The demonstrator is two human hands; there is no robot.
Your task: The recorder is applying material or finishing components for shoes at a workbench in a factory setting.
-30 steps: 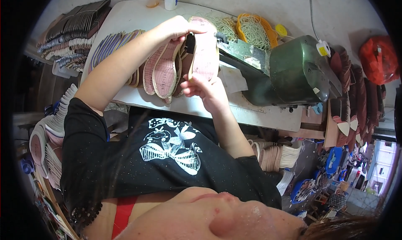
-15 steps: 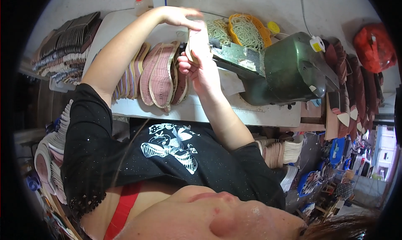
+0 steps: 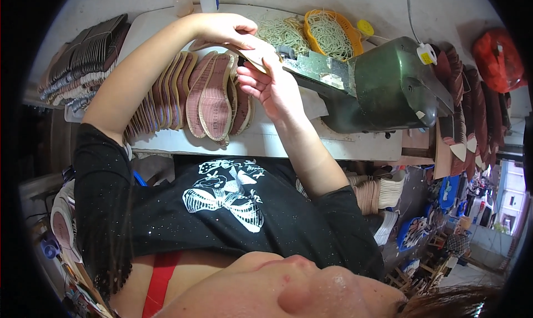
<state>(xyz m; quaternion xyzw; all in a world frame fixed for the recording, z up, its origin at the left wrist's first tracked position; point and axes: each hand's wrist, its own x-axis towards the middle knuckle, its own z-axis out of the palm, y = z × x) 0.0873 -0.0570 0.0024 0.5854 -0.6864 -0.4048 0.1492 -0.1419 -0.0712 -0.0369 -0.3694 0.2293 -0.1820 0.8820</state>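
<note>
A pale shoe insole is held between my hands, just left of the end of a green sewing machine. From above, my left hand grips it, thumb along its surface. My right hand pinches the near end with the thumb, its other fingers curled below. The far part of the insole passes beneath my left hand and is partly hidden. Pink insoles with pale stitched edges lie on the white table, left of my right forearm. Beside them a row of insoles stands on edge.
Behind the machine, pale cord lies heaped beside an orange basket of more cord. Two bottles, one with a red tip, stand at the back. Dark stacked pieces sit far left; a red bag hangs right.
The insole has turned from nearly upright to a leftward slant, showing more of its edge. My left hand has shifted slightly left and down, and my right hand has opened out a little.
</note>
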